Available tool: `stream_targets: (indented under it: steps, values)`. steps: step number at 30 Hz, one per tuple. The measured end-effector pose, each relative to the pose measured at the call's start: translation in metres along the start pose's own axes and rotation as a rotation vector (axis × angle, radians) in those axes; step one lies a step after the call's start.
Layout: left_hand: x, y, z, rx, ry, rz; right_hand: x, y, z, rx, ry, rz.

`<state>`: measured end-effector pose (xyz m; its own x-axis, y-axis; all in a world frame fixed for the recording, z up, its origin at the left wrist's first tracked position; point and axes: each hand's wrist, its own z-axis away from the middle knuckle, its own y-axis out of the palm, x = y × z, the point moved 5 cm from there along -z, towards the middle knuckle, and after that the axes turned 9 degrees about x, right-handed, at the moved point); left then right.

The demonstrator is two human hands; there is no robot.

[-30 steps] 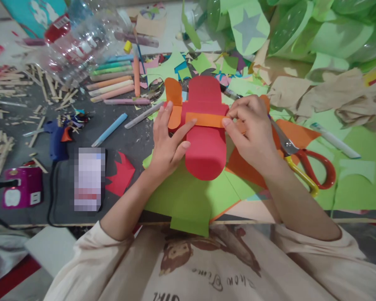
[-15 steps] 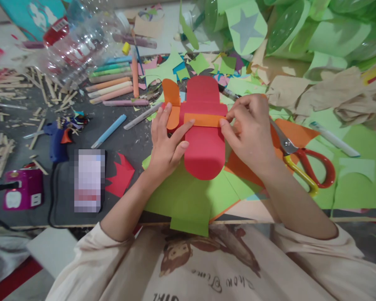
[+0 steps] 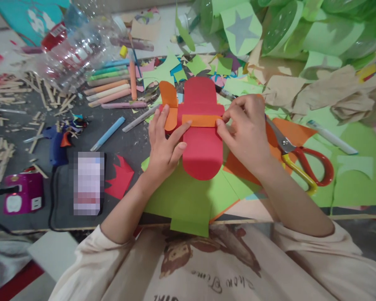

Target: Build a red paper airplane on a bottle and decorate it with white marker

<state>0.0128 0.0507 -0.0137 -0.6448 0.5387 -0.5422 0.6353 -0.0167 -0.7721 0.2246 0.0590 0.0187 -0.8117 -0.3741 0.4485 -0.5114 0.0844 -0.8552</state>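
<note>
A red paper cut-out (image 3: pixel 202 152) with rounded ends lies on green paper sheets in front of me. Across its middle runs an orange paper strip (image 3: pixel 203 121). My left hand (image 3: pixel 165 144) has its fingers spread, the index fingertip on the strip's left end and other fingertips on a folded orange paper piece (image 3: pixel 171 118) with rounded ends at the left. My right hand (image 3: pixel 247 129) pinches the right end of the strip between thumb and fingers; the exact grip is partly hidden. Scissors (image 3: pixel 288 146) with red and yellow handles lie beside my right hand.
On the left are a blue glue gun (image 3: pixel 57 146), a phone (image 3: pixel 88 184), a magenta power adapter (image 3: pixel 23 191) and wooden sticks (image 3: pixel 6 92). Colored markers (image 3: pixel 109 85) and plastic bottles (image 3: pixel 78 50) lie farther back. Green paper-covered bottles (image 3: pixel 285 31) fill the back right.
The view has shifted slightly, so the scene sits a little farther left. Both hands keep their places on the paper pieces.
</note>
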Motion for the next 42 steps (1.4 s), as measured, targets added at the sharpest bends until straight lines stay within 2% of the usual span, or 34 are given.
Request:
stream_targets:
  steps: [8, 14, 18, 23, 27, 30, 38, 42]
  values:
    - [0.0, 0.0, 0.0, -0.034, 0.032, 0.0, -0.001, -0.009, 0.013, -0.154, 0.029, -0.034]
    - [-0.013, -0.015, 0.002, -0.147, 0.065, -0.063, -0.003, -0.001, 0.018, -0.117, 0.021, -0.054]
    - [-0.018, -0.022, 0.004, -0.108, -0.006, -0.073, 0.001, 0.001, 0.017, -0.089, -0.019, -0.016]
    - [-0.016, -0.011, 0.005, -0.026, 0.05, -0.011, 0.011, 0.003, 0.021, -0.135, -0.082, 0.074]
    - [-0.017, -0.006, 0.005, 0.014, 0.083, -0.039, 0.02, 0.011, 0.024, -0.035, -0.186, 0.145]
    - [-0.016, -0.006, 0.004, 0.04, 0.062, -0.064, 0.02, 0.014, 0.024, 0.07, -0.184, 0.139]
    - [-0.017, -0.007, 0.004, 0.012, 0.112, -0.094, 0.021, 0.013, 0.024, 0.037, -0.199, 0.125]
    - [-0.018, -0.008, 0.004, -0.015, 0.115, -0.089, 0.019, 0.015, 0.023, 0.088, -0.178, 0.115]
